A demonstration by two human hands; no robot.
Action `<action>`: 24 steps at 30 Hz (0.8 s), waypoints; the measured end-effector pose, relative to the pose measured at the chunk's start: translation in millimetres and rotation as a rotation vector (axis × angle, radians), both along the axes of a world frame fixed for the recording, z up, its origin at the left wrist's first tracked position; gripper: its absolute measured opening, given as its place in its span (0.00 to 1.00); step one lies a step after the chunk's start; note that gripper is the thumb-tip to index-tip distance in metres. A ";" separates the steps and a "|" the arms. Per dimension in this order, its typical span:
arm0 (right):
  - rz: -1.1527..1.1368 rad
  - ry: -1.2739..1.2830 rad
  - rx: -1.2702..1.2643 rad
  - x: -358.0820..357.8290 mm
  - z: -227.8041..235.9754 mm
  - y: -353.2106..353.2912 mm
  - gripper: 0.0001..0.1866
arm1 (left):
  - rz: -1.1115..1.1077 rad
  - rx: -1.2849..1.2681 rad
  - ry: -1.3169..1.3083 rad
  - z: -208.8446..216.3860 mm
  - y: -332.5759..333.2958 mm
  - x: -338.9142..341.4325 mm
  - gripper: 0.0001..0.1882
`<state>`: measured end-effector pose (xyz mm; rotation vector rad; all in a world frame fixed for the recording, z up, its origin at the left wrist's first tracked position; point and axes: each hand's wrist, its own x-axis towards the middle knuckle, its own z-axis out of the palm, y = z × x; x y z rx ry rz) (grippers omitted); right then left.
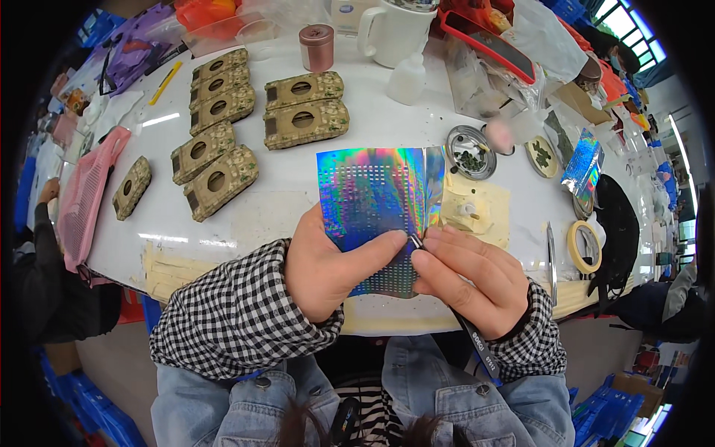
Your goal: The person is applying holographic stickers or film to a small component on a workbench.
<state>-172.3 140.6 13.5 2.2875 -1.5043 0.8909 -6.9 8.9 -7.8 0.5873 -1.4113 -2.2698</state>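
Note:
A shiny holographic sheet (372, 201) with rows of tiny rectangular cut-outs is held up over the near edge of the table. My left hand (328, 257) is closed on its left side, thumb lying across the front. Black tweezers (471, 339) sit pinched in my right hand (473, 279), their tips touching the sheet near my left thumb. Whether a small piece is between the tips I cannot make out. Beyond the sheet stand several camouflage-painted model tank hulls (305, 125), each with a round hole on top.
To the right are a round metal dish (471, 141) with small green pieces, a second dish (542, 157), a masking tape roll (585, 246) and another pair of tweezers (552, 261). A white mug (395, 33) and a red-cased phone (488, 46) lie far back. A pink mesh basket (93, 194) stands left.

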 end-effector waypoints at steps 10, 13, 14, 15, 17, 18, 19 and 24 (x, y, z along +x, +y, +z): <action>-0.009 -0.053 0.045 2.0 0.4 0.5 0.21 | 0.003 -0.045 -0.023 3.2 1.7 2.8 0.14; -0.028 -0.061 0.069 4.5 1.8 1.4 0.21 | 0.015 -0.085 -0.025 2.1 2.7 2.8 0.13; -0.032 -0.056 0.067 5.2 1.7 1.5 0.21 | 0.024 -0.081 -0.025 1.0 2.9 1.7 0.13; -0.036 -0.050 0.065 5.5 1.8 1.6 0.20 | 0.032 -0.077 -0.024 0.6 2.9 0.8 0.13; -0.029 -0.008 0.027 5.7 0.6 1.2 0.20 | 0.033 -0.055 -0.009 2.5 2.8 0.5 0.12; -0.025 0.012 0.008 5.7 -0.3 1.0 0.20 | 0.034 -0.043 -0.001 3.3 2.7 0.3 0.12; -0.025 0.016 0.006 5.9 -0.3 1.2 0.20 | 0.023 -0.009 -0.010 4.2 2.4 0.5 0.11; -0.019 0.034 -0.011 5.3 -0.7 1.3 0.20 | -0.005 0.069 -0.025 6.0 1.2 1.8 0.10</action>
